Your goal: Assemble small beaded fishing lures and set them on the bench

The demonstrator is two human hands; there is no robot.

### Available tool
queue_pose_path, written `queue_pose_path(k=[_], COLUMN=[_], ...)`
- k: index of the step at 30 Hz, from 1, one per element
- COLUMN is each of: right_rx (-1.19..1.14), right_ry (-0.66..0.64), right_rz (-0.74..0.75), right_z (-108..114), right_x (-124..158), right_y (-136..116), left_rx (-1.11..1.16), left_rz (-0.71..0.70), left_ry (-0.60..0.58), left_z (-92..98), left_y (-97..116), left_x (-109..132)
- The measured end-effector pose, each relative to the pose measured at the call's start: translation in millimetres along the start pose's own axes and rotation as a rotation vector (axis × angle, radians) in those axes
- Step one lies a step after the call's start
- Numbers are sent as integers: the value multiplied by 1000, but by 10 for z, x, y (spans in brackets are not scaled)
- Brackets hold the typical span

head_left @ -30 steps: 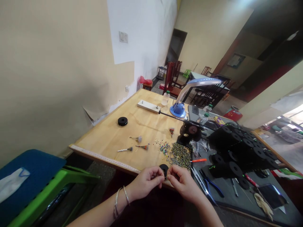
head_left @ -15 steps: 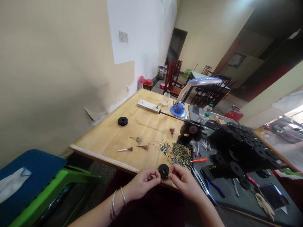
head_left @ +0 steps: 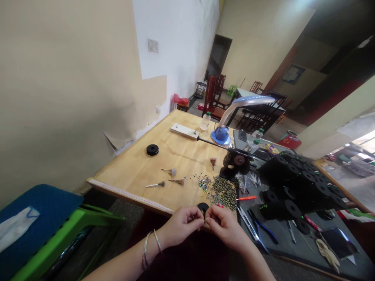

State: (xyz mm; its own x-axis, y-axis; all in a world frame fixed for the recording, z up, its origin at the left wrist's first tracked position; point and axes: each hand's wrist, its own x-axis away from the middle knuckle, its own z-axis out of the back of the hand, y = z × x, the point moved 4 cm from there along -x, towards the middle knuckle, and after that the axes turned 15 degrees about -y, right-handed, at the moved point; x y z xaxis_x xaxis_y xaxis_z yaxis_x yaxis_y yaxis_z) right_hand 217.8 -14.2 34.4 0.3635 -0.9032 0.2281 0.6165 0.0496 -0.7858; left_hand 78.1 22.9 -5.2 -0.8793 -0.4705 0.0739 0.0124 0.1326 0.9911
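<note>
My left hand (head_left: 186, 223) and my right hand (head_left: 223, 223) meet at the table's near edge, thumbs and forefingers pinched with the tips almost touching. Whatever lies in the two pinches is too small to make out. Just behind the fingertips is a black spool (head_left: 202, 207), partly covered by my hands. A spread of small striped black-and-yellow pieces (head_left: 224, 192) lies beyond my right hand, beside a scatter of tiny colourful beads (head_left: 204, 182). A bit of red shows above my right knuckles.
Another black spool (head_left: 152, 150) and several small brush-like bundles (head_left: 177, 181) lie on the wooden table (head_left: 125, 171). A blue lamp (head_left: 221, 136) stands behind. To the right are stacked black spools (head_left: 281, 210), blue-handled pliers (head_left: 262, 226), tweezers (head_left: 248, 222) and a phone (head_left: 338, 242).
My left hand has moved right toward my right hand, which shifted slightly left, so the fingertips nearly meet and now cover part of the near spool.
</note>
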Motion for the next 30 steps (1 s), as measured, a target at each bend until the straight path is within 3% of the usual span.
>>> queue_pose_path(k=[16,30], right_rx=[24,33], right_ry=[14,1], right_rz=[-18,-11], right_z=[-5,2], right_x=[1,-4], right_y=[67,12], left_rx=[-30,-121], left_rz=[13,1], left_ry=[46,87], left_z=[86,30], left_y=[-175,64], left_x=[74,13])
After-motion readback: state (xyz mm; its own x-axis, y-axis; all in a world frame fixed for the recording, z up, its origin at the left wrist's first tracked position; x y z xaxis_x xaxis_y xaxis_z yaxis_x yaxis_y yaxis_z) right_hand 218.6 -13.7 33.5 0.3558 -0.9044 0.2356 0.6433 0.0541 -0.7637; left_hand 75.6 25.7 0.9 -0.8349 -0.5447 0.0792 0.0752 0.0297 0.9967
